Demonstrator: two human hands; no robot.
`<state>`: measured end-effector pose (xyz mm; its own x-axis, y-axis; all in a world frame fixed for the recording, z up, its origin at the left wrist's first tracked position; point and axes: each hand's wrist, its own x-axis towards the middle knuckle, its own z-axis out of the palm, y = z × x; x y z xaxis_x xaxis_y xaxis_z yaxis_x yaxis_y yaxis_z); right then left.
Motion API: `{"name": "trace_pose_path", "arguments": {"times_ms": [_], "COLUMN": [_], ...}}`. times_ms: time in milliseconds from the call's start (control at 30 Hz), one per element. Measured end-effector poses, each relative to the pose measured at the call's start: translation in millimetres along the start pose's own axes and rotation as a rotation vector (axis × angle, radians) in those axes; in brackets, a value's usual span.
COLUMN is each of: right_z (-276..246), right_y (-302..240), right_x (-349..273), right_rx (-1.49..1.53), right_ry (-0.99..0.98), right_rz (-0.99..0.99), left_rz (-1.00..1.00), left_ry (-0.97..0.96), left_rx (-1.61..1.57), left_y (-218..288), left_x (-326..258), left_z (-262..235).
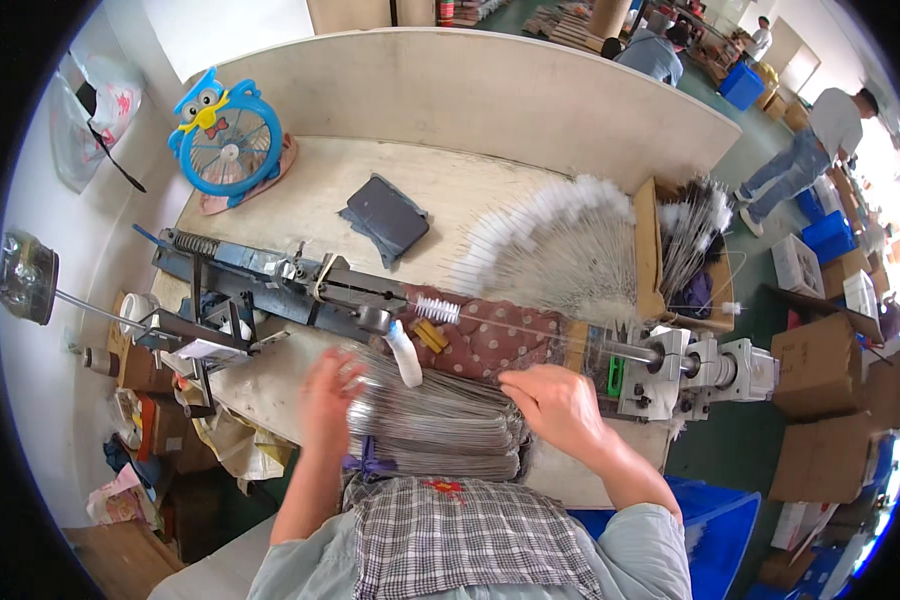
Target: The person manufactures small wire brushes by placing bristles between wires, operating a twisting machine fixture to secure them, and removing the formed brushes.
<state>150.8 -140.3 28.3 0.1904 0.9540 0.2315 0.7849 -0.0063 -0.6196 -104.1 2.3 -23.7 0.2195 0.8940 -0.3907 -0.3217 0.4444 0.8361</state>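
A small brush with white bristles (437, 309) lies in line with the bench machine (300, 285), its thin stem running right toward a metal spindle (635, 352). My left hand (332, 388) is blurred by motion, left of a thick bundle of metal wires (440, 425); its fingers cannot be made out clearly. Above the bundle's right end, my right hand (560, 402) is closed with thumb and forefinger together; whatever they hold is hidden. A white tube-shaped piece (404, 355) and a yellow block (430, 335) sit between the hands, by a dotted brown cloth (500, 340).
Many finished white-tipped brushes (560, 245) fan out at the back right, beside a cardboard box (652, 250) of more brushes. A dark tablet-like slab (388, 218) and a blue owl-shaped fan (228, 145) stand behind the machine. A blue crate (715, 530) is at lower right.
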Motion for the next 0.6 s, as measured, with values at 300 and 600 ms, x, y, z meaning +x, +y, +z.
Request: {"name": "trace_pose_path", "arguments": {"times_ms": [300,600], "right_z": [5.8,-5.1], "right_y": [9.5,7.1], "right_x": [-17.9,-15.2], "right_rx": [-0.072,-0.151], "right_ry": [-0.28,-0.244], "right_rz": [0.195,0.139], "left_rz": [0.304,0.201], "left_ry": [0.746,0.615], "left_rx": [-0.156,-0.333], "left_y": [69.9,18.5], "left_x": [59.4,43.5], "left_z": [-301.7,-178.3]}}
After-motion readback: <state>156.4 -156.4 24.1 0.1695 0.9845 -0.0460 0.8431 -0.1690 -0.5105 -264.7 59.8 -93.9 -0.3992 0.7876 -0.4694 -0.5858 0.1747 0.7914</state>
